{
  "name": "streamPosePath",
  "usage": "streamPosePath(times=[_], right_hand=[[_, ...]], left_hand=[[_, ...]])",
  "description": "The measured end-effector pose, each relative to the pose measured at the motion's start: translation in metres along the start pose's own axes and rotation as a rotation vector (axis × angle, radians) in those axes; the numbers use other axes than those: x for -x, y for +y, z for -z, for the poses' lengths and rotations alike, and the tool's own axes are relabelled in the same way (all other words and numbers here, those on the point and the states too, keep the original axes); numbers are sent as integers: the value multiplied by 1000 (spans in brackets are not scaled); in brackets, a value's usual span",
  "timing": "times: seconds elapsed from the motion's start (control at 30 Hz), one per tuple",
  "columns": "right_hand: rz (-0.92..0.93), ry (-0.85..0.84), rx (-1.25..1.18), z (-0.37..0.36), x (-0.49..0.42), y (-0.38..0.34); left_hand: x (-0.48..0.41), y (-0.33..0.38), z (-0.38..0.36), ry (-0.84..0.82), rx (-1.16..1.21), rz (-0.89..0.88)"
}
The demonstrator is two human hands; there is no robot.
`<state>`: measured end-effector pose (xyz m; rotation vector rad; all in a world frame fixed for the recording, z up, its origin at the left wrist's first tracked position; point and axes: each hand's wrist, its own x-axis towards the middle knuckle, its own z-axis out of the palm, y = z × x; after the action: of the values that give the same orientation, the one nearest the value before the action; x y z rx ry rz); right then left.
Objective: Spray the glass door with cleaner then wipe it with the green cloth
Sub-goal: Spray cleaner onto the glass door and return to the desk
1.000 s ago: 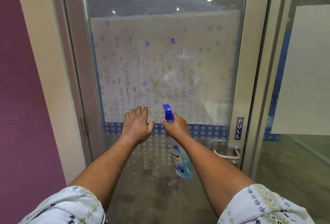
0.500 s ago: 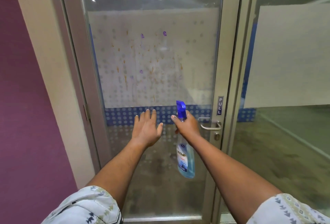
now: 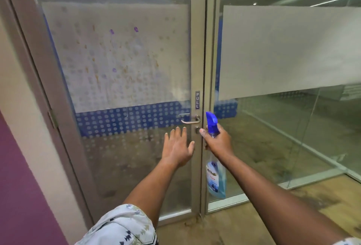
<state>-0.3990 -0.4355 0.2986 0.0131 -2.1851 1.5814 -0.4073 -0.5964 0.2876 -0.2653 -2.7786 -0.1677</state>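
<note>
Both hands now sit further to the right than a moment ago, down by the door handle point(image 3: 190, 121) and away from the dirty part of the glass. The left hand point(image 3: 178, 147) is open and flat, fingers spread, holding nothing; it may be touching the glass, but I cannot tell. The right hand point(image 3: 216, 141) is closed around the neck of the spray bottle point(image 3: 215, 178), which hangs down long and upright, blue nozzle on top. The orange and purple spots point(image 3: 117, 64) on the glass door point(image 3: 121, 156) are up and to the left of both hands. The right hand must lift that way to spray. No green cloth is in view.
</note>
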Motion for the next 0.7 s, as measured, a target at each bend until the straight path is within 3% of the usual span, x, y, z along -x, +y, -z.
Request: streamPosePath(times=[0.3,0.5,0.7], right_hand=[[-154,204,-34,197,90,66],[-224,428,62,339,172,111],[-267,661,157,455,254,150]], left_hand=[[68,214,-32,-105,181,-246],[149,376,-55,-228,248,-529],[232,500,-77,-503,395,-717]])
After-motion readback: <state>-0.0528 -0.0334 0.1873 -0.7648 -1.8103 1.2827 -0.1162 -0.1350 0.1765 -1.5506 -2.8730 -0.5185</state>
